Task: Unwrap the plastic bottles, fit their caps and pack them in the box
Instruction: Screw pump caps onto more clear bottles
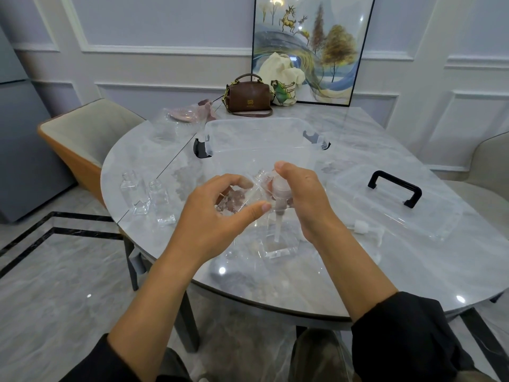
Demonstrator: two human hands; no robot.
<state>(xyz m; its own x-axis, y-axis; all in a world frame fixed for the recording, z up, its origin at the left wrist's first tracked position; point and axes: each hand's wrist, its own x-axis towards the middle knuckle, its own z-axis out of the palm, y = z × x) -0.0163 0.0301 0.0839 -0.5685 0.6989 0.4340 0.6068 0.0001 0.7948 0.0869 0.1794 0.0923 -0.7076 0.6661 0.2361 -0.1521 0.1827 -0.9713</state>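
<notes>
Capping looks to be the step in hand: the right hand (300, 199) grips a pump cap (278, 188), its tube pointing down at the bottle (281, 249) on the table, while the left hand (217, 213) pinches clear wrapping (237, 198). The next move probably calls for dropping the wrapping, steadying the bottle and screwing the pump down (the box (253, 120) waits just beyond).

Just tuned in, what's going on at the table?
A person is mid-unwrapping. The right hand grips a pump cap while the left hand pinches the clear plastic wrap beside it. Two uncapped bottles stand at the left; the clear box behind looks empty.
</notes>
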